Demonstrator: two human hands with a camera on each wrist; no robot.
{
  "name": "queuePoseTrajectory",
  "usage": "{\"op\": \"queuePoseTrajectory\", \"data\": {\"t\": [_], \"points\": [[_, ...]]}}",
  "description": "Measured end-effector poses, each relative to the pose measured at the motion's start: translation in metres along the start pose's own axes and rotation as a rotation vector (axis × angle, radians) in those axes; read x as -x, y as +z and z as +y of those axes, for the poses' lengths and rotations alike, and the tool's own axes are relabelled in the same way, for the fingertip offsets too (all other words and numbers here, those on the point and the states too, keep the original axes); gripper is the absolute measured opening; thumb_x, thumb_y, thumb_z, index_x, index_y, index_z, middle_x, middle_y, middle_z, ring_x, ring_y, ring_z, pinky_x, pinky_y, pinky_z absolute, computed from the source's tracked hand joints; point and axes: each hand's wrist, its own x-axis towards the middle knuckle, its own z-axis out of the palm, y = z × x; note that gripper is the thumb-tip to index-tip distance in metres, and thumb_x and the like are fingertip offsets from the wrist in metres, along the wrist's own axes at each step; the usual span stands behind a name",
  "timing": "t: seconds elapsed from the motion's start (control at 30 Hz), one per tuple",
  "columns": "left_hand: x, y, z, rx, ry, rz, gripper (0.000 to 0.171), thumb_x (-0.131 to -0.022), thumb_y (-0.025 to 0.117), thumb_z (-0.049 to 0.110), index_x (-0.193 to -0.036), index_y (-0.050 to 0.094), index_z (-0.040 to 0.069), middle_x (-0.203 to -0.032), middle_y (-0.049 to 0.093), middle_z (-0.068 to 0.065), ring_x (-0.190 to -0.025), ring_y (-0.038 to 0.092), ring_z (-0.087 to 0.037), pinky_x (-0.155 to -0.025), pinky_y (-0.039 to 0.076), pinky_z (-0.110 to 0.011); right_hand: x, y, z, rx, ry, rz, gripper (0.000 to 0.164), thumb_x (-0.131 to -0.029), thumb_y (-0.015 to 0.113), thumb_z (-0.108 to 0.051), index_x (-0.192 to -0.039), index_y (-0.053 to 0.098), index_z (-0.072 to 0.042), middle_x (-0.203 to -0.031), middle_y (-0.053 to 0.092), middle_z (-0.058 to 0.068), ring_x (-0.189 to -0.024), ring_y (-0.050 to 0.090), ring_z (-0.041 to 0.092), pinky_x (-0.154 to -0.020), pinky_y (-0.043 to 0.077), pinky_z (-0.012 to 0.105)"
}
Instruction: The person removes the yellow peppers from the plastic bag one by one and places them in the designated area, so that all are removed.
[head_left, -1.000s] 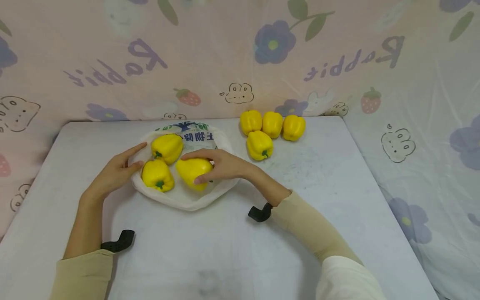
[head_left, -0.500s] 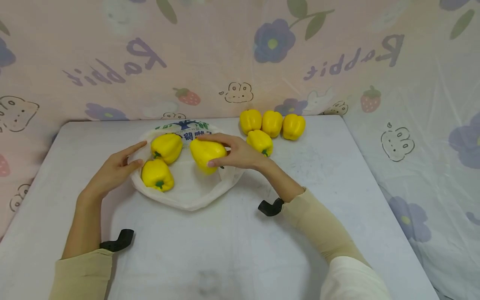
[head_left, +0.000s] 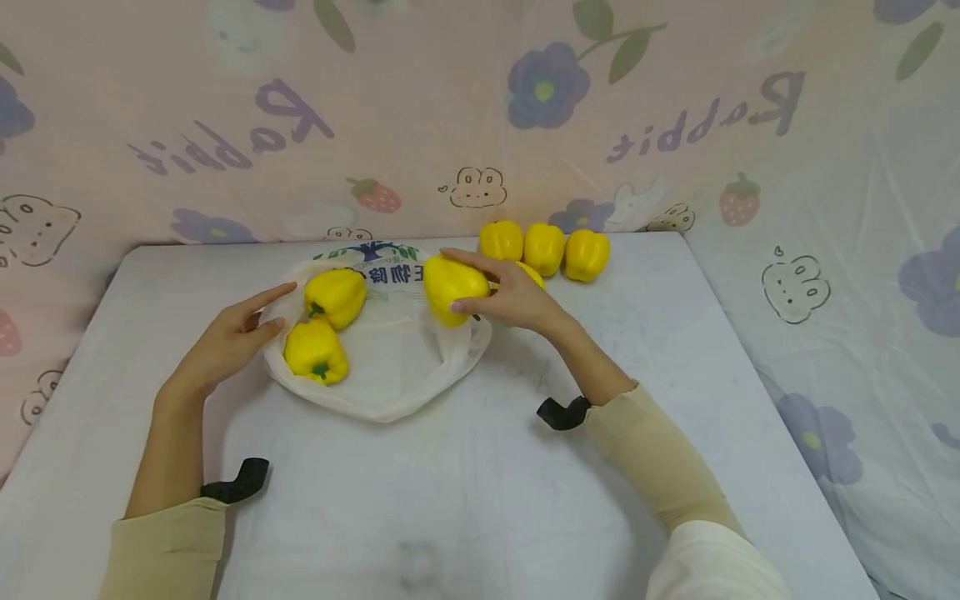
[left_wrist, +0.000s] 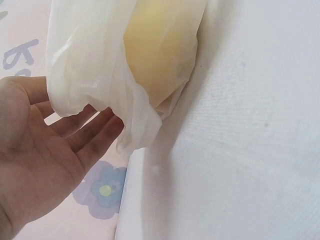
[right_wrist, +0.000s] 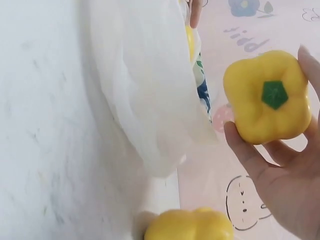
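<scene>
My right hand (head_left: 516,296) grips a yellow bell pepper (head_left: 453,287) between thumb and fingers, raised over the right rim of a white plastic bag (head_left: 375,408). Its green stem end (right_wrist: 274,95) faces the right wrist camera. The bag lies spread open, with dark blue and green print on its far side. Two yellow peppers sit inside: one farther back (head_left: 335,297), one nearer (head_left: 316,350). At the left rim my left hand (head_left: 225,342) touches the bag, thumb and index finger spread apart; in the left wrist view its fingers (left_wrist: 95,132) lie relaxed against the thin plastic.
Three yellow peppers (head_left: 544,248) stand in a row at the table's back edge, right of the bag. Another pepper (head_left: 533,273) in front of them is mostly hidden by my right hand. Behind the white table (head_left: 637,350) hangs a printed curtain (head_left: 420,100).
My right hand has lifted the pepper from inside the bag and carried it right and away from me, to the right rim. My left hand has stayed at the left rim.
</scene>
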Motion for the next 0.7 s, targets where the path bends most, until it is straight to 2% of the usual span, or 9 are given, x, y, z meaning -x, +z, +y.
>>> {"op": "queuePoseTrajectory", "data": {"t": [0.27,0.43,0.57,0.7], "points": [[-0.002,0.0,-0.001,-0.002,-0.002,0.002,0.056,-0.104,0.052,0.021,-0.157,0.032,0.016,-0.162,0.02,-0.021,-0.146,0.013,-0.048,-0.111,0.013,-0.071,0.012,-0.018,0.009,-0.015,0.038,0.082,0.073,-0.083,0.081,-0.038,-0.147,0.046,-0.042,-0.151,0.042,-0.018,-0.135,0.042,0.014,-0.111,0.036,0.043],[-0.001,-0.001,-0.001,-0.006,0.001,0.004,0.056,-0.104,0.052,0.021,-0.156,0.032,0.015,-0.161,0.021,-0.021,-0.146,0.014,-0.049,-0.11,0.014,-0.072,0.021,-0.029,0.018,-0.04,0.065,0.145,0.072,-0.083,0.081,-0.036,-0.146,0.046,-0.044,-0.153,0.041,-0.015,-0.132,0.045,0.017,-0.107,0.042,0.042],[0.0,-0.002,0.0,-0.005,0.009,0.0,0.056,-0.104,0.052,0.02,-0.156,0.033,0.015,-0.161,0.021,-0.021,-0.146,0.014,-0.049,-0.111,0.014,-0.072,0.029,-0.037,0.023,-0.063,0.068,0.188,0.073,-0.085,0.081,-0.031,-0.148,0.046,-0.039,-0.156,0.037,-0.006,-0.129,0.046,0.022,-0.104,0.044,0.044],[-0.001,0.001,0.003,-0.003,0.009,-0.011,0.056,-0.104,0.052,0.02,-0.156,0.033,0.016,-0.162,0.02,-0.021,-0.147,0.013,-0.048,-0.11,0.013,-0.072,0.038,-0.044,0.027,-0.06,0.061,0.226,0.073,-0.085,0.08,-0.029,-0.149,0.046,-0.036,-0.157,0.035,-0.007,-0.13,0.047,0.021,-0.102,0.047,0.041]]}}
